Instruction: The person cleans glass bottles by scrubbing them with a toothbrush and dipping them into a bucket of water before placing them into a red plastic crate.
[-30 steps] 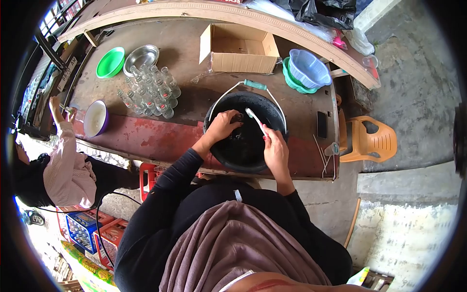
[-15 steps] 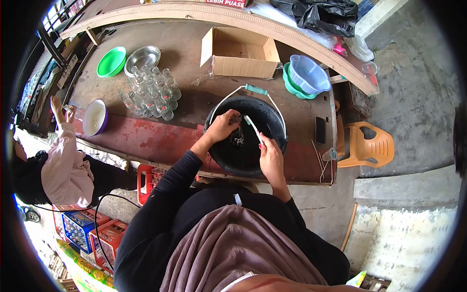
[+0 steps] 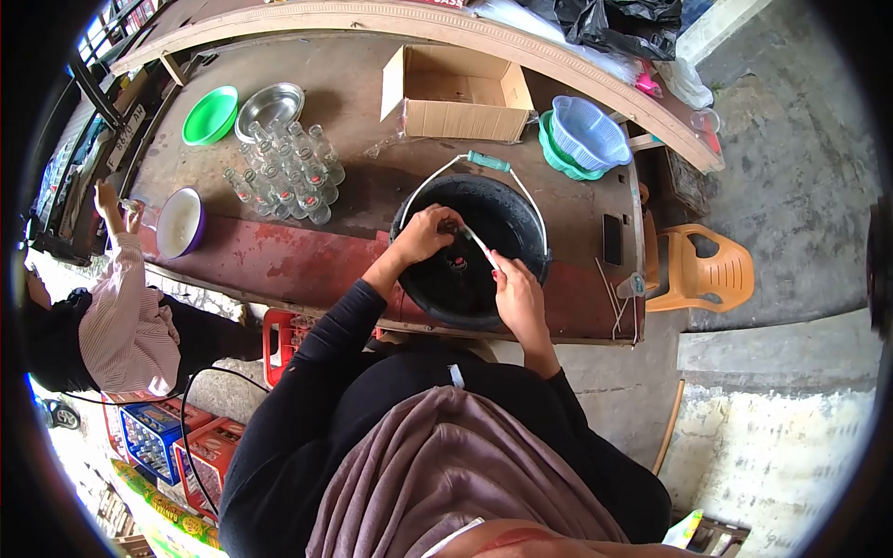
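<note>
Presently both hands work over the black bucket (image 3: 430, 279), which stands at the near edge of the table (image 3: 307, 260) with its wire handle folded back, leaving the mouth free. Left hand (image 3: 423, 234) is curled shut on a small dark object, likely a bottle (image 3: 453, 226), though it is too hidden to confirm; it is held low inside the bucket, probably so that drips fall back in. Right hand (image 3: 518, 296) is closed on the handle of a white brush (image 3: 480, 246), whose head angles up and left to meet that object, the two hands opposing each other so one steadies while the other scrubs. A cluster of clear glass bottles (image 3: 284, 177) stands upright well to the left, apart from the bucket. Beyond them lie a green bowl (image 3: 210, 116) and a metal bowl (image 3: 270, 107). An open cardboard box (image 3: 456, 93) sits behind the bucket, with stacked plastic baskets (image 3: 586, 132) to its right. Another person's sleeve (image 3: 126, 316) shows at far left, beside a white bowl (image 3: 180, 223).
</note>
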`<control>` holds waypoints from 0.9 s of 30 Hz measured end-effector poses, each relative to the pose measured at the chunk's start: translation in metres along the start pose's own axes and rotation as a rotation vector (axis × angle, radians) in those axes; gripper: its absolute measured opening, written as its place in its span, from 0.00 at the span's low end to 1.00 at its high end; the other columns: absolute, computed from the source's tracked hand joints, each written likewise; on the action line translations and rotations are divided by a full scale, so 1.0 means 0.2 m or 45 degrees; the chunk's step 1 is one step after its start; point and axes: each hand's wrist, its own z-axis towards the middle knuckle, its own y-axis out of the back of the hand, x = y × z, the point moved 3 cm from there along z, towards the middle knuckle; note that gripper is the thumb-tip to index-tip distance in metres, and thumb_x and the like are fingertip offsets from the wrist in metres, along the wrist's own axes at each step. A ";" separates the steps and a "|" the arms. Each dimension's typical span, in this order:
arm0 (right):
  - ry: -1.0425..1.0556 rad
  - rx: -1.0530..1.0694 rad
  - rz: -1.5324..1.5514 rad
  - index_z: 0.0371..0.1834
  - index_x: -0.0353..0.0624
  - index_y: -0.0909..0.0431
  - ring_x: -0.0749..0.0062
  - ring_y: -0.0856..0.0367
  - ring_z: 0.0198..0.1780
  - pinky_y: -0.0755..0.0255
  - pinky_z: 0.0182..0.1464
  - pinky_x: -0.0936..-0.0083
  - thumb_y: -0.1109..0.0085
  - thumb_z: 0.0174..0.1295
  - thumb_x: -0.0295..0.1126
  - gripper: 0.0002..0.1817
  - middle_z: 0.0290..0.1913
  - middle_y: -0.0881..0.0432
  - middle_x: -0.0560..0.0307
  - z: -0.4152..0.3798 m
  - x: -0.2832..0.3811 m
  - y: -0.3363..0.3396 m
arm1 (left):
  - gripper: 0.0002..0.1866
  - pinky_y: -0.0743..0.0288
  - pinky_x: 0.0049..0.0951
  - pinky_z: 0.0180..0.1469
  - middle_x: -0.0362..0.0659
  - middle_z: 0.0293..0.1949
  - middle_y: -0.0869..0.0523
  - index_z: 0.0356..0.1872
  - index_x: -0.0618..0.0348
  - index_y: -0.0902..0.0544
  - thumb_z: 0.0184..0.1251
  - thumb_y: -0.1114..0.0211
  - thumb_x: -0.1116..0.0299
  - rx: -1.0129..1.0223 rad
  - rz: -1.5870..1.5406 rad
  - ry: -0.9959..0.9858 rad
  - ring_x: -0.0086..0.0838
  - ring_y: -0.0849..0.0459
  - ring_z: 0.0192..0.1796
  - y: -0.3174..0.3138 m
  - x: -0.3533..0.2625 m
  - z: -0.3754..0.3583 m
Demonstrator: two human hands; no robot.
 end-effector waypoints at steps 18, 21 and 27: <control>0.000 0.119 -0.121 0.57 0.44 0.19 0.44 0.15 0.41 0.21 0.43 0.54 0.50 0.66 0.26 0.18 0.44 0.18 0.42 0.07 -0.02 -0.08 | 0.13 0.21 0.36 0.46 0.49 0.35 0.17 0.42 0.61 0.15 0.55 0.27 0.75 -0.274 0.316 -0.043 0.40 0.14 0.40 -0.01 -0.01 -0.03; -0.036 0.133 -0.216 0.57 0.46 0.19 0.45 0.15 0.39 0.20 0.42 0.54 0.51 0.66 0.26 0.18 0.43 0.18 0.43 0.10 -0.06 -0.09 | 0.10 0.22 0.36 0.43 0.49 0.33 0.18 0.40 0.62 0.15 0.58 0.28 0.71 -0.321 0.459 -0.031 0.39 0.15 0.37 -0.02 -0.04 -0.03; 0.073 0.206 -0.275 0.57 0.47 0.19 0.46 0.15 0.37 0.21 0.40 0.55 0.49 0.66 0.27 0.18 0.42 0.19 0.46 0.09 -0.10 -0.09 | 0.11 0.20 0.36 0.39 0.53 0.30 0.15 0.38 0.67 0.16 0.64 0.33 0.66 -0.343 0.405 0.139 0.40 0.12 0.31 -0.01 -0.04 -0.04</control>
